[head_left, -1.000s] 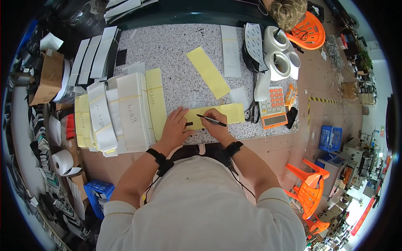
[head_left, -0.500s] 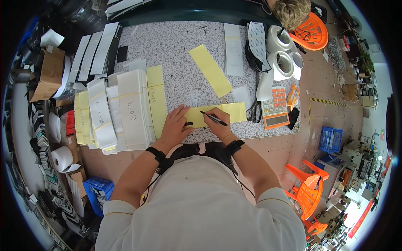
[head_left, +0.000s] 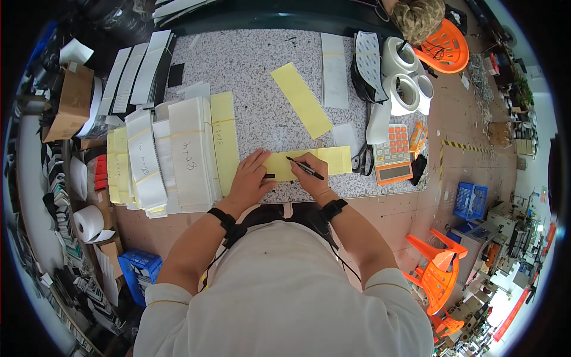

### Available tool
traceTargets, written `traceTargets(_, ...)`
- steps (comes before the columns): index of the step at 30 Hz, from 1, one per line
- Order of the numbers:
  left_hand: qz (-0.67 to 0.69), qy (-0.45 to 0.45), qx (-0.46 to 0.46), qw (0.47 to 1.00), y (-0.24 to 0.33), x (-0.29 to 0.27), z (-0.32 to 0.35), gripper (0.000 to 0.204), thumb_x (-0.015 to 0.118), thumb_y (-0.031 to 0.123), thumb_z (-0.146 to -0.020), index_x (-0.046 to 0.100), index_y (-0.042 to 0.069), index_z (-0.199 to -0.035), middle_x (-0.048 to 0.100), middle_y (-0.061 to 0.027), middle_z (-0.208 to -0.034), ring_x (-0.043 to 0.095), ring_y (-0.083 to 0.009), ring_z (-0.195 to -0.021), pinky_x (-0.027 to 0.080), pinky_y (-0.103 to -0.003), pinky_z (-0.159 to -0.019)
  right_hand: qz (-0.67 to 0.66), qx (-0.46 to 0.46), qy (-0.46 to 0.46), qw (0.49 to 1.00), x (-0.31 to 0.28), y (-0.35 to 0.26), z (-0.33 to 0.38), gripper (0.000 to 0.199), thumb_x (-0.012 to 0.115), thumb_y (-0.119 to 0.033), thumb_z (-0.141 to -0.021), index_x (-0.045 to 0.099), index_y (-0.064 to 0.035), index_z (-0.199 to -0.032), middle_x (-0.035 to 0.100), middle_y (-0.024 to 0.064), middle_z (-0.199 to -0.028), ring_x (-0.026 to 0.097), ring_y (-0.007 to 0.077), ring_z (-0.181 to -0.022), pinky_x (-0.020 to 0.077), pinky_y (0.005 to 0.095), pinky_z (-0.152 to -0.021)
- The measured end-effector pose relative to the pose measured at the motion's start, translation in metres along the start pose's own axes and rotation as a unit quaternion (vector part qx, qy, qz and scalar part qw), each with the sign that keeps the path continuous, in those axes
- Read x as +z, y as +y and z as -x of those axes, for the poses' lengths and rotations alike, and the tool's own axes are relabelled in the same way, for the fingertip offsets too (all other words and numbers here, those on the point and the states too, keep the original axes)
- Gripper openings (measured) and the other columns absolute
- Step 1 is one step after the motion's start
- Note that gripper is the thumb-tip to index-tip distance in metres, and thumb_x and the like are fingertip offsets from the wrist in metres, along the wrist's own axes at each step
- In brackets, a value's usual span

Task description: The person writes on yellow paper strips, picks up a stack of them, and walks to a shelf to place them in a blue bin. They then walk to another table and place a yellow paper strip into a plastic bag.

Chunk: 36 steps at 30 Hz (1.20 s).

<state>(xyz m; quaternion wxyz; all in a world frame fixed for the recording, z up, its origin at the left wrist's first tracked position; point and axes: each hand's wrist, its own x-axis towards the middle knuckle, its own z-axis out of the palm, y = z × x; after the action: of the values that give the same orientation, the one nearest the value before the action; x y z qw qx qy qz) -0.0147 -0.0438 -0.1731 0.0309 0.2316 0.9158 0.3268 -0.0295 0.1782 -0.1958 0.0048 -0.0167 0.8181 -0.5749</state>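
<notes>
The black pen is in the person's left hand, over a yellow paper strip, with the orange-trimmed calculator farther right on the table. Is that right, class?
Not quite: the head view shows the black pen in the right hand, not the left hand. The yellow paper strip and calculator are as stated.

Table (head_left: pixel 256 71): evenly bright, sharp
Shirt (head_left: pixel 285 285): softly lit, faint shadows in its folds
Wrap (head_left: pixel 122 24): dim, upper left, small glints
Machines (head_left: pixel 502 226): less crisp, white glare at lower right
Rim: fisheye-bent, corners black
</notes>
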Motion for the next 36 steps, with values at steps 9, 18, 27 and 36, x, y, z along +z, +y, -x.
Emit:
traceTargets(9,0.0,-0.006,0.001,1.0,0.0,0.0,-0.001,0.033,0.079,0.026,-0.077,0.061,0.002,-0.09,0.048,-0.0152,-0.148,0.039,-0.0359,-0.141,0.033,-0.049,-0.11,-0.017,0.008,-0.017,1.0,-0.003,0.002,-0.001,0.01,0.077,-0.007,-0.083,0.069,-0.0015,-0.086,0.069,0.003,-0.072,0.062,0.0058,-0.066,0.0504,0.0233,-0.06)
traceTargets(18,0.003,-0.005,0.001,1.0,0.0,-0.001,0.0,0.032,0.078,0.026,-0.077,0.059,0.002,-0.083,0.048,-0.0161,-0.148,0.038,-0.036,-0.14,0.033,-0.049,-0.111,-0.037,0.0,-0.008,0.999,-0.003,0.006,-0.002,0.011,0.077,-0.007,-0.083,0.068,-0.0013,-0.087,0.068,0.0031,-0.072,0.062,0.0058,-0.065,0.0504,0.023,-0.059)
traceTargets(27,0.008,0.0,0.001,1.0,-0.001,0.001,0.0,0.031,0.079,0.027,-0.077,0.059,0.003,-0.082,0.048,-0.0161,-0.148,0.039,-0.0366,-0.14,0.033,-0.05,-0.11,-0.024,0.009,-0.013,1.0,-0.006,0.01,-0.002,0.011,0.076,-0.007,-0.083,0.067,-0.0013,-0.085,0.068,0.0044,-0.071,0.062,0.0075,-0.064,0.0503,0.0238,-0.059)
traceTargets(36,0.002,0.002,0.003,1.0,-0.002,0.001,0.0,0.031,0.079,0.025,-0.076,0.063,0.002,-0.088,0.049,-0.0158,-0.147,0.04,-0.0368,-0.139,0.035,-0.05,-0.109,-0.024,0.022,-0.004,0.999,-0.008,0.002,-0.002,0.011,0.076,-0.008,-0.081,0.067,-0.0012,-0.083,0.067,0.0079,-0.07,0.064,0.0121,-0.063,0.051,0.0265,-0.06)
